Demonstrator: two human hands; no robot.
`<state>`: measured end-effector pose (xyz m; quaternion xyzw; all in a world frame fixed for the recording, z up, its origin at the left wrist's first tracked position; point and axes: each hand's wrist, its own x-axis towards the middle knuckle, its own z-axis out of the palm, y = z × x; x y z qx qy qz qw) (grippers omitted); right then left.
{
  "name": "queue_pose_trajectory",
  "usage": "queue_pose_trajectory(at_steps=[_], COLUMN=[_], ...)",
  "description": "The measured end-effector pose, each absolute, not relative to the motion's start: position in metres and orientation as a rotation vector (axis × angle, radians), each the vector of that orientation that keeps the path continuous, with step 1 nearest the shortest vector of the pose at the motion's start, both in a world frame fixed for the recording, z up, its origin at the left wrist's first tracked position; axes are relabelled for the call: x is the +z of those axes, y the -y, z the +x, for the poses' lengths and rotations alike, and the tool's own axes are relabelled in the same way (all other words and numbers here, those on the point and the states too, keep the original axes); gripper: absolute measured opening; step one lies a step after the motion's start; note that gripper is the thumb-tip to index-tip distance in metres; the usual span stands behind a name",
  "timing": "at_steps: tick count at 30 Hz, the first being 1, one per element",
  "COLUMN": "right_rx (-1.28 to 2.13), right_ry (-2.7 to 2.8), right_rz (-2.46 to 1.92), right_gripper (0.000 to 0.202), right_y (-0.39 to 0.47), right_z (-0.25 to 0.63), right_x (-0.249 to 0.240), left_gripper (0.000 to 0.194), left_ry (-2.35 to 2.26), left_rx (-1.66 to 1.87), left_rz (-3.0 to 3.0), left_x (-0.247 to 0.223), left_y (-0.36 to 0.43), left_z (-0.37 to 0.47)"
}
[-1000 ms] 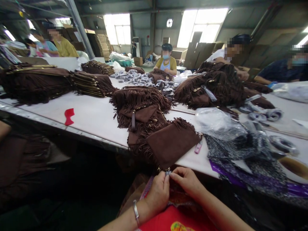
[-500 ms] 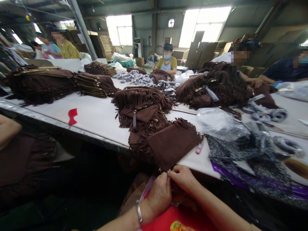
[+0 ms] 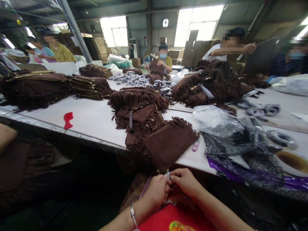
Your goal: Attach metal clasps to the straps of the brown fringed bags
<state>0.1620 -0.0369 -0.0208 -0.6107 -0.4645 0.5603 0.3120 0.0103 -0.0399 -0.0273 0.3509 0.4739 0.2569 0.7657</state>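
Note:
A brown suede-like fringed pouch point(image 3: 171, 142) lies on the table's near edge, its lower corner with small metal fittings pointing at me. Just below that corner my hands meet. My left hand point(image 3: 156, 190), with a silver bangle point(image 3: 133, 214) at its wrist, is closed around a small pale piece point(image 3: 167, 175) that looks like clear plastic wrapping. My right hand point(image 3: 184, 181) pinches at the same spot, its fingertips against the piece. What else lies between the fingers is hidden. A pink clip-like object point(image 3: 195, 146) rests right of the pouch.
More brown fringed bags point(image 3: 139, 99) are heaped beyond, with stacks point(image 3: 36, 85) at left. A red scrap point(image 3: 68, 120), clear plastic bags point(image 3: 214, 120), a roll of tape point(image 3: 292, 162) and speckled dark fabric point(image 3: 243, 160) lie on the table. Several people work around it.
The pale piece now shows between my fingertips, and my hands have shifted slightly down from the pouch corner. At the right, a co-worker has lifted a dark piece.

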Motion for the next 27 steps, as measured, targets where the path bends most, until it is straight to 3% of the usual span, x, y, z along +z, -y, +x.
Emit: queue_pose_trajectory(at_steps=[8,16,23,27], right_rx=[1.338,1.426,1.890,1.914], right_ry=[1.139,0.976,0.500,0.439], right_rz=[-1.598,-1.576,-1.087,-1.011], right_gripper=[0.016,0.024,0.043,0.044], right_y=[0.043,0.048,0.064,0.066], right_z=[0.147,0.148,0.148,0.143], right_x=[-0.029,-0.046,-0.042,-0.038], left_gripper=[0.033,0.056,0.062,0.066], left_ry=[-0.747,-0.925,-1.023,-0.995], left_rx=[0.434,0.516,0.522,0.471], left_rz=[0.297,0.531,0.660,0.751], left_x=[-0.025,-0.035,-0.026,-0.027], left_y=[0.041,0.049,0.050,0.051], left_z=[0.010,0.019,0.025,0.027])
